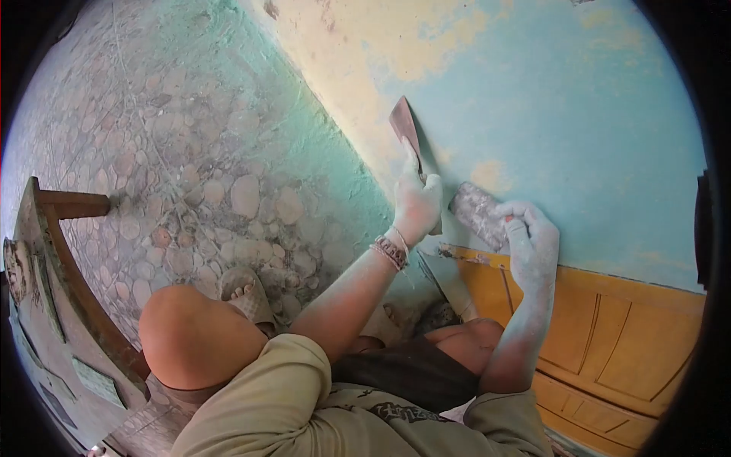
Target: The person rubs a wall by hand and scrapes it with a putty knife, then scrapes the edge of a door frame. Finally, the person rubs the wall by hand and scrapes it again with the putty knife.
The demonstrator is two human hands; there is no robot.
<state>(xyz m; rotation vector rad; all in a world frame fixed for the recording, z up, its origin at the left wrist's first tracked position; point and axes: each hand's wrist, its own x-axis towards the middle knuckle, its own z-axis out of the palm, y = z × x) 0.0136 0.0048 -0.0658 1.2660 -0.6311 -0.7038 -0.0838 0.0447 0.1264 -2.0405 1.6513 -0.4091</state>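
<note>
My left hand (415,207), coated in pale dust, is wrapped round the handle of a putty knife (401,120). One finger lies along the knife, and its brownish blade points up over the wall (563,129). My right hand (531,238), dusty as well, pinches a grey rectangular flat piece (477,212) between thumb and fingers. White smears cover that piece, which overlaps the wall just right of my left hand; whether it is a scraper blade or sandpaper I cannot tell. The wall is light blue with cream patches.
A yellow panelled wooden piece (601,335) borders the wall at the lower right. Round stones set in the floor (183,190) spread to the left, with green-tinted dust along the wall's base. A worn wooden bench (84,305) stands at the left, near my bent knee (190,335).
</note>
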